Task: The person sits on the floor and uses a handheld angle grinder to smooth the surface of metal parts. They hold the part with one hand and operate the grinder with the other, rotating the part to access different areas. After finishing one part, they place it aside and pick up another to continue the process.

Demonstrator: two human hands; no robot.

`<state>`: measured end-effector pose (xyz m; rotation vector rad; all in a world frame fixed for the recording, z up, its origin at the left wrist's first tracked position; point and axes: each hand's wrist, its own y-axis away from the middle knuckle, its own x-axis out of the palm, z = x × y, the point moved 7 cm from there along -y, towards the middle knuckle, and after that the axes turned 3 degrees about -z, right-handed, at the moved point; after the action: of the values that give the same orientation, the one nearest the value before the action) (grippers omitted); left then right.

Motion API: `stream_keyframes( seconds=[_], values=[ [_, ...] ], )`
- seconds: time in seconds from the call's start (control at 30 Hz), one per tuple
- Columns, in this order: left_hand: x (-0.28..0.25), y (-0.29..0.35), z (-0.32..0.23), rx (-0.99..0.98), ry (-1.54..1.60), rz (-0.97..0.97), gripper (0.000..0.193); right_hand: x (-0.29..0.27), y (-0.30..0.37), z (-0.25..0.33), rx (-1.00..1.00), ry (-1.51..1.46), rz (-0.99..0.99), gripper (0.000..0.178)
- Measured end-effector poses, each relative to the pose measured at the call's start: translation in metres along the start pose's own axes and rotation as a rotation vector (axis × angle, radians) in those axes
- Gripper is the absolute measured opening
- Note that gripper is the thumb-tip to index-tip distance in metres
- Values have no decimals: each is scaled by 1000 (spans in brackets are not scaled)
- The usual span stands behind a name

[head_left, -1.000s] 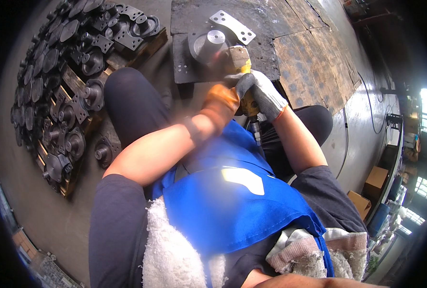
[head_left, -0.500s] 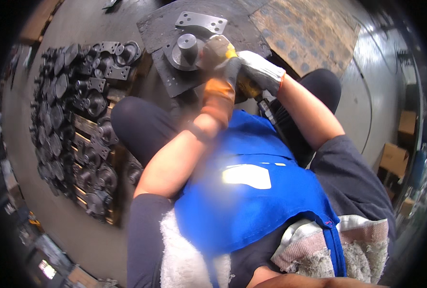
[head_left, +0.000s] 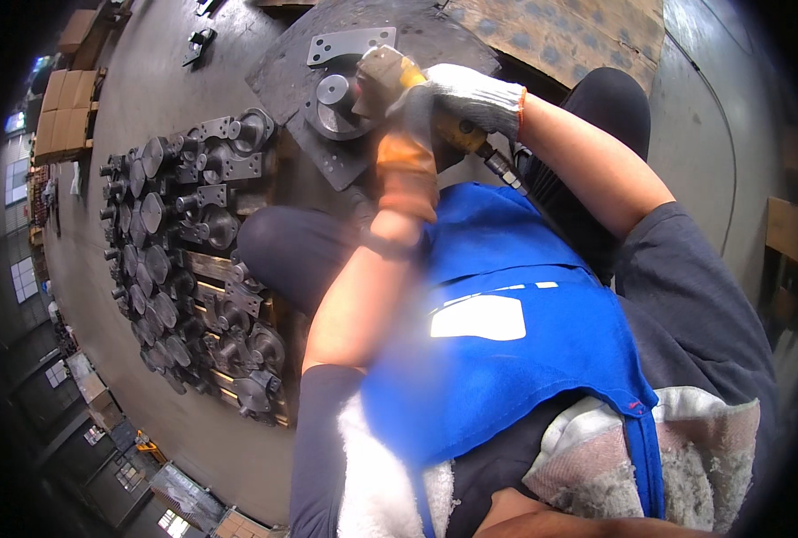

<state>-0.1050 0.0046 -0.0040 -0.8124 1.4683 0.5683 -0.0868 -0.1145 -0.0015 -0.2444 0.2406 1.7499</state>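
Both my gloved hands grip a hand-held power grinder point(head_left: 390, 76) with a yellow body. My right hand point(head_left: 466, 94), in a grey-white glove, is closed around the tool's yellow body. My left hand point(head_left: 405, 152), in an orange glove and blurred, holds the tool just below its head. The grinder's head rests against a round dark metal casting point(head_left: 331, 103) with a raised hub, which stands on a dark steel plate point(head_left: 322, 161) on the floor in front of my knees.
A flat grey bracket with holes point(head_left: 349, 45) lies beyond the casting. Several similar dark castings point(head_left: 192, 260) are stacked on wooden pallets to my left. A hose or cable point(head_left: 506, 170) runs from the tool toward my blue apron point(head_left: 506, 359). Cardboard boxes point(head_left: 58, 99) stand far left.
The view has swung so the casting and pallets sit more to the left and lower. My hands stay on the grinder at the casting; the left hand has shifted slightly.
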Motion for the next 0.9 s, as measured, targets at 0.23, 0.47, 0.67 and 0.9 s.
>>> stream_keyframes(
  seconds=[0.23, 0.47, 0.67, 0.9],
  values=[
    [-6, 5, 2, -7, 214, -114, 41, 4, -2, -3, 53, 148, 32, 35],
    [-16, -5, -1, -83, 299, -32, 41, 8, 3, 17, -107, 69, 53, 32],
    [-36, 5, -1, 81, 522, -432, 27, 6, 9, 36, -132, -33, 50, 30],
    [-39, -3, 6, -3, 101, -194, 20, 12, -6, 59, -289, -26, 111, 39]
  ],
)
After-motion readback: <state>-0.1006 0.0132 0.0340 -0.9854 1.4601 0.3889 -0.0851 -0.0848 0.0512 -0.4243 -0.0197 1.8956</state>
